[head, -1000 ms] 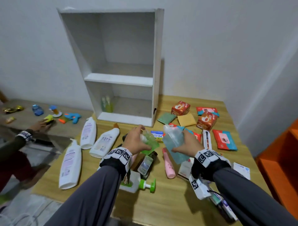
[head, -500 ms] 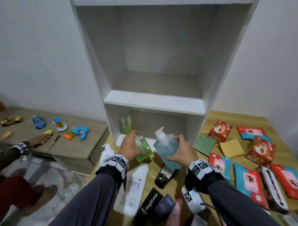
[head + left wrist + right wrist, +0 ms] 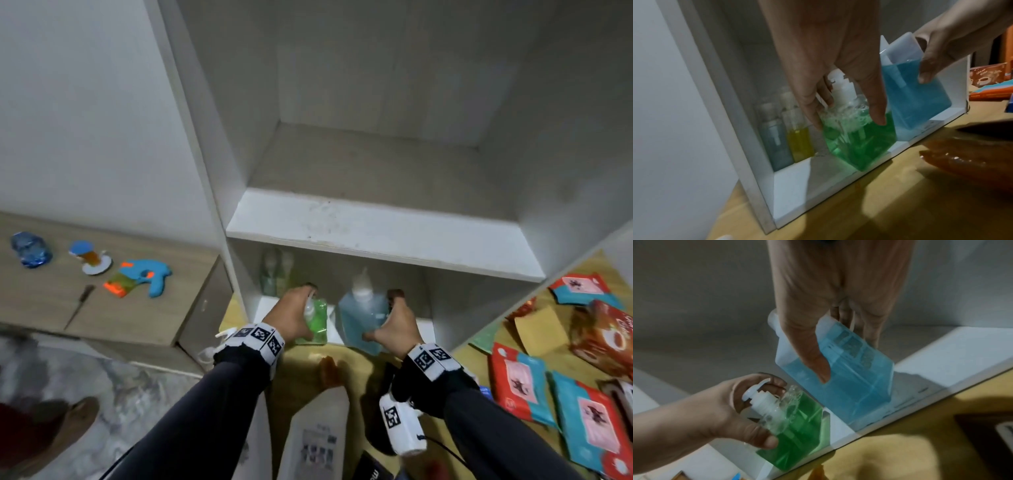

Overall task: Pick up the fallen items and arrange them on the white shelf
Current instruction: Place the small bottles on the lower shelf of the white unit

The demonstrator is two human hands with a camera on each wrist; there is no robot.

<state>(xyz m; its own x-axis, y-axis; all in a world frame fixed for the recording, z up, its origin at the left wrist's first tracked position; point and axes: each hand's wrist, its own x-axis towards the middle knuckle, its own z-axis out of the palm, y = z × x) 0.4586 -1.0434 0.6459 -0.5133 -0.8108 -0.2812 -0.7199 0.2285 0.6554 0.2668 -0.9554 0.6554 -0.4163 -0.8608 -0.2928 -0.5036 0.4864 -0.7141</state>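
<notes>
Inside, green-liquid bottle beside blue-liquid bottle.

My sleeves: dark grey, long | wristbands: white, black square markers | right-wrist camera: white, black cable

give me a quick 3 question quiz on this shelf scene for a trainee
1. Multiple choice: which hand grips the green soap bottle? A) left hand B) right hand C) neither
2. True or false: the blue soap bottle stands on the upper compartment of the white shelf.
3. Fill in: at the back left of the lower compartment, beside a pale blue bottle, stands a slim bottle of ____ liquid.

Key
1. A: the left hand grips it near the pump.
2. False: the right hand holds it tilted at the front edge of the lower compartment.
3. Yellow: the yellow bottle.
</notes>
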